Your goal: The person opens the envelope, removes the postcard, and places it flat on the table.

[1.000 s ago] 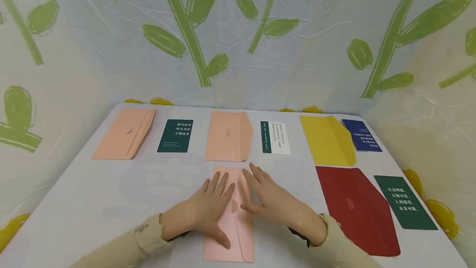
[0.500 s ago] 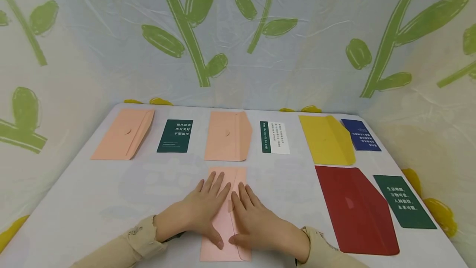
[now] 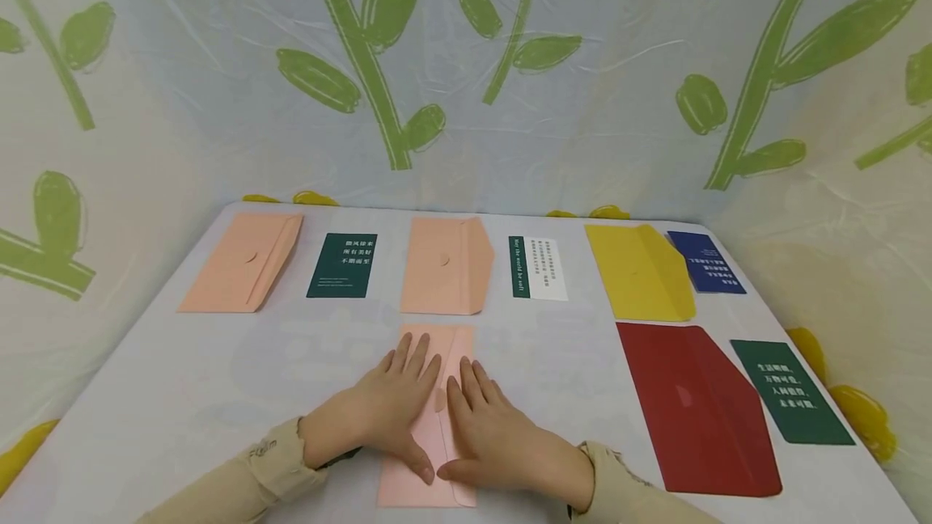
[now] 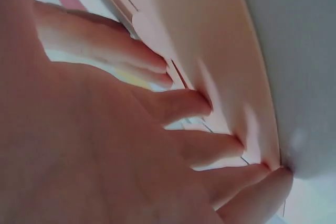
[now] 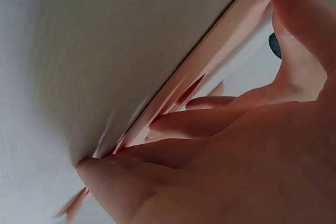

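Observation:
A light pink envelope point(image 3: 409, 490) lies lengthwise at the table's near middle, its flap folded over along the right side. My left hand point(image 3: 382, 415) rests on its left part with straight, spread fingers. My right hand point(image 3: 498, 435) lies over the right edge and flap, fingers straight, thumb close to the left thumb. In the left wrist view, the left fingertips point(image 4: 197, 103) touch the envelope's face. The right wrist view has the envelope point(image 5: 212, 59) edge-on, with several right fingertips on it and the little finger point(image 5: 92, 169) down at the tabletop.
Along the back lie two peach envelopes point(image 3: 242, 261) point(image 3: 433, 265), a green card point(image 3: 342, 265), a green-and-white card point(image 3: 542, 269), a yellow envelope point(image 3: 633, 273) and a blue card point(image 3: 706, 263). A red envelope point(image 3: 692, 411) and another green card point(image 3: 792, 391) lie at right.
My right hand has come down and left onto the envelope's flap side. The envelope has slid slightly left, and my left hand has shifted left with it.

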A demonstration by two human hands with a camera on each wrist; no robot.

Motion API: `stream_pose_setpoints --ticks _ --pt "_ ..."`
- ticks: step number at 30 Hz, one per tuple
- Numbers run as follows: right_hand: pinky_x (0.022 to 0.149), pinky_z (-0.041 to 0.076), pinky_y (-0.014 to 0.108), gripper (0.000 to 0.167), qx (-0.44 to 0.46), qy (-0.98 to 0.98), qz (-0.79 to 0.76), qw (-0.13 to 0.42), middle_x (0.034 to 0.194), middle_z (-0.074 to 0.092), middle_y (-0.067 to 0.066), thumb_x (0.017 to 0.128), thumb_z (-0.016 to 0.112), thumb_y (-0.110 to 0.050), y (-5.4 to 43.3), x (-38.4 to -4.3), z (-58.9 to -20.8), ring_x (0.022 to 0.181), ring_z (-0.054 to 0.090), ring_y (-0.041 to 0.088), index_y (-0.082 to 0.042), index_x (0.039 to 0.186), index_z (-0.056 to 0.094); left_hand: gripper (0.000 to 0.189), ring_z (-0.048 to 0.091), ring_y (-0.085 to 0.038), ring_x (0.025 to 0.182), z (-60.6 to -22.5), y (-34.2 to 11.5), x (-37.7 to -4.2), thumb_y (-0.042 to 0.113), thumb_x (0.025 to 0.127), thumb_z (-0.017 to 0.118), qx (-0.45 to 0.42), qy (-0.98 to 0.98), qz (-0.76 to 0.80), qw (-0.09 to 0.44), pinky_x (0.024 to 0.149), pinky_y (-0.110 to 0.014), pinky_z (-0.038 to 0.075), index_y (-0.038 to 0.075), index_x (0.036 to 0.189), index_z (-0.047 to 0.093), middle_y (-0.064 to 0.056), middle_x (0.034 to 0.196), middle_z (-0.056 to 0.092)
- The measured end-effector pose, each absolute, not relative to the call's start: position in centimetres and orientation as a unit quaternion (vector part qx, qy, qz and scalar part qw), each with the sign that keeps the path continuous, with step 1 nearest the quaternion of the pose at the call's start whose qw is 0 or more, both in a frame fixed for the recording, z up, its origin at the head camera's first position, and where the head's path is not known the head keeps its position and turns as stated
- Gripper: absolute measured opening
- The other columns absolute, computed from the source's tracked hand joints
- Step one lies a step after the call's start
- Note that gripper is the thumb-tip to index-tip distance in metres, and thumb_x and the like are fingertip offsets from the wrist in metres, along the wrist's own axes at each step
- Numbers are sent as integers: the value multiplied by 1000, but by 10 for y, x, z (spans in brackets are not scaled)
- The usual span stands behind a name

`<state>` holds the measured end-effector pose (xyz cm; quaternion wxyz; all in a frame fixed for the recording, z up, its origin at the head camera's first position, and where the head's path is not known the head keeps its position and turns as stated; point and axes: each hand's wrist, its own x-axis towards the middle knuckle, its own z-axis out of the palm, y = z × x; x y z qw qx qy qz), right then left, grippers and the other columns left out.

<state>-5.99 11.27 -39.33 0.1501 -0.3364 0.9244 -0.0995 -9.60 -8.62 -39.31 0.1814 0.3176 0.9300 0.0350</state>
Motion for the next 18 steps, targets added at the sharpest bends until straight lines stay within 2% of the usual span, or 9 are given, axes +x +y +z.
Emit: stream_pose_setpoints --ticks 7,18 --pt "113 30 53 97 -343 924 -91 139 158 15 33 88 68 -53 112 -60 -394 147 15 45 9 151 28 141 4 -50 147 -396 -83 -93 80 52 78 306 935 29 179 113 -55 28 -3 154 27 -30 161 6" --pt "114 27 54 100 -317 928 -105 164 161 10 29 86 69 -49 110 -59 -395 149 9 42 5 155 20 141 3 -49 147 -394 -80 -93 77 51 81 299 935 32 187 114 -55 26 -3 154 27 -29 161 6"
